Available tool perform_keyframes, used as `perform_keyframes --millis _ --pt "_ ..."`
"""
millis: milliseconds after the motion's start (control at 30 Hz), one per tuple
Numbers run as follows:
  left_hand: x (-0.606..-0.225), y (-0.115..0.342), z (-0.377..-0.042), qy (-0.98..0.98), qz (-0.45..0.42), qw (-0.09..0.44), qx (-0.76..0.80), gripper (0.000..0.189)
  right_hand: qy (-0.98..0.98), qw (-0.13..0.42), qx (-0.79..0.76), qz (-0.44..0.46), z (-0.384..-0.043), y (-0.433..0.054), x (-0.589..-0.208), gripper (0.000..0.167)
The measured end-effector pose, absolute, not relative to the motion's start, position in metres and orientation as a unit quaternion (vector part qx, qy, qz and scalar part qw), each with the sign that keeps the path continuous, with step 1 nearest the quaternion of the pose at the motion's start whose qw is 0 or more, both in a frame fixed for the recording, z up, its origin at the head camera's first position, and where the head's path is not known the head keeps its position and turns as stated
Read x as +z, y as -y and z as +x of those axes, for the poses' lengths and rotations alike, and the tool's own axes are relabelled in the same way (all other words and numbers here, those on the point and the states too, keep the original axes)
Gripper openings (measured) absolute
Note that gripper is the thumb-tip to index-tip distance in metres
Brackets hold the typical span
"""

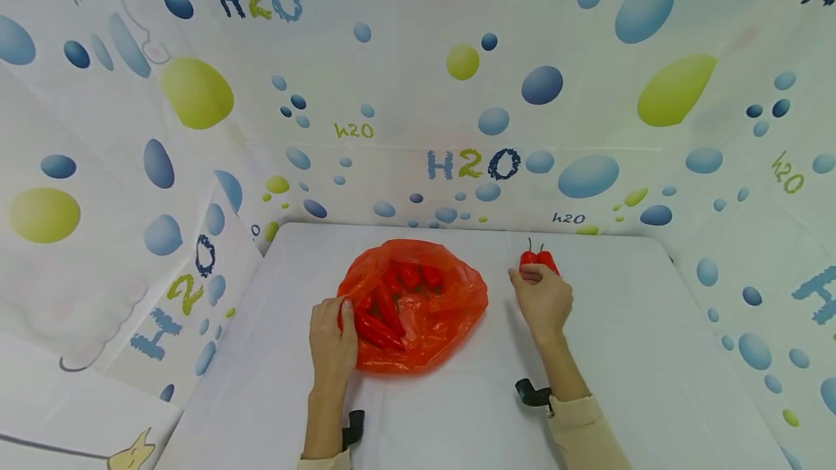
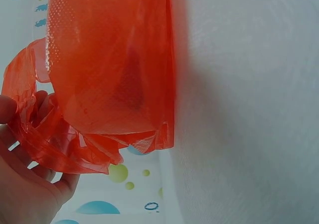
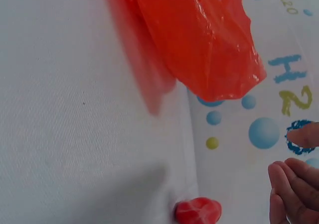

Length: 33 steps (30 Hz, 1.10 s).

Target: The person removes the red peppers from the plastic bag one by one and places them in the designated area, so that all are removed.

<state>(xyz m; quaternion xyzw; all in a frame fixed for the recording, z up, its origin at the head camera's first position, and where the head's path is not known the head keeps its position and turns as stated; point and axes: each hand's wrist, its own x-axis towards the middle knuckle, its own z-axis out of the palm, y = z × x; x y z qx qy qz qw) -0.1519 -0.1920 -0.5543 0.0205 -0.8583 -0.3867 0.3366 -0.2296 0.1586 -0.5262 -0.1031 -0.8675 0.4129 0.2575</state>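
Observation:
An orange-red plastic bag (image 1: 451, 332) lies open on the white table, with several red peppers (image 1: 385, 328) inside, some long and thin. My left hand (image 1: 332, 339) grips the bag's left rim; in the left wrist view the thin plastic (image 2: 65, 149) is bunched between thumb and fingers. To the right of the bag, two red peppers (image 1: 527, 258) with stems pointing away lie side by side at the back of the table. Just over their near ends is my right hand (image 1: 543, 299), partly covering them. In the right wrist view its thumb and fingers (image 3: 294, 189) are apart with nothing between them.
The white table (image 1: 620, 339) ends at a back wall (image 1: 405, 93) covered by a sheet printed with blue and green drops. Similar printed sheets stand at the left and right sides. Both wrists carry small black cameras (image 1: 534, 392).

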Motion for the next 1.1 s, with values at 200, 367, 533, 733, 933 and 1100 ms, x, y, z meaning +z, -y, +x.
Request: perform_keyframes --millis 200,367,533,733,933,1100 --pt "-0.554 0.192 -0.152 0.859 0.026 0.333 -0.387 0.022 0.869 0.238 0.427 -0.076 -0.224 -0.145 -0.518 0.029" --pt "-0.554 0.192 -0.151 0.859 0.025 0.331 -0.390 0.023 0.864 0.242 0.437 -0.062 -0.224 -0.135 -0.515 0.028" --pt "-0.554 0.191 -0.152 0.857 0.022 0.339 -0.388 0.022 0.865 0.235 0.443 -0.030 -0.221 -0.123 -0.516 0.025" --pt "-0.554 0.191 -0.153 0.858 0.022 0.336 -0.388 0.021 0.853 0.223 0.472 0.010 -0.218 -0.112 -0.520 0.021" --pt "-0.553 0.191 -0.151 0.859 0.026 0.333 -0.388 0.021 0.848 0.212 0.484 0.048 -0.215 -0.100 -0.525 0.022" --pt "-0.553 0.190 -0.151 0.859 0.024 0.333 -0.389 0.020 0.849 0.216 0.475 0.081 -0.210 -0.084 -0.529 0.022"
